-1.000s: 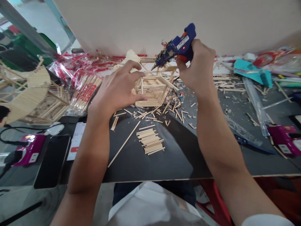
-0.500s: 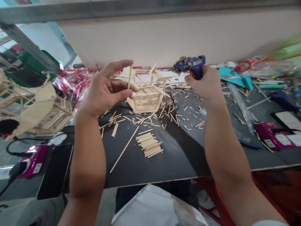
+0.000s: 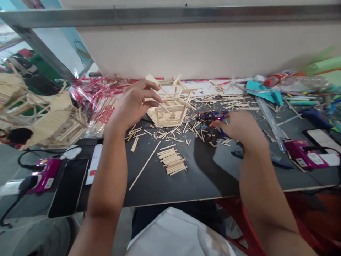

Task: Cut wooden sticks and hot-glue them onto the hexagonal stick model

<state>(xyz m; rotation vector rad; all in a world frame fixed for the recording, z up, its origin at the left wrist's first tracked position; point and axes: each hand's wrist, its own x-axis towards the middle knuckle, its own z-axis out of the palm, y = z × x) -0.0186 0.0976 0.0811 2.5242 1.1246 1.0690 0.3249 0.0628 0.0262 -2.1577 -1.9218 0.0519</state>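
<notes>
My left hand is closed in a pinch on a thin wooden stick, mostly covered by the fingers. That hand is at the left side of a small frame structure built of wooden sticks, partly hiding it. My right hand, slightly blurred, is wrapped around a blue hot glue gun with a small red light. The gun is low over the tabletop, its nozzle end pointing left toward the structure. In front of the structure lies a neat row of short cut sticks.
One long stick lies left of the row. Loose stick offcuts litter the dark table. A larger stick model, a black phone and a purple power strip are at left. Another purple power strip is at right.
My right hand has brought the glue gun down from in front of the wall to near the tabletop. My left hand has tilted the upright stick and moved it toward the structure.
</notes>
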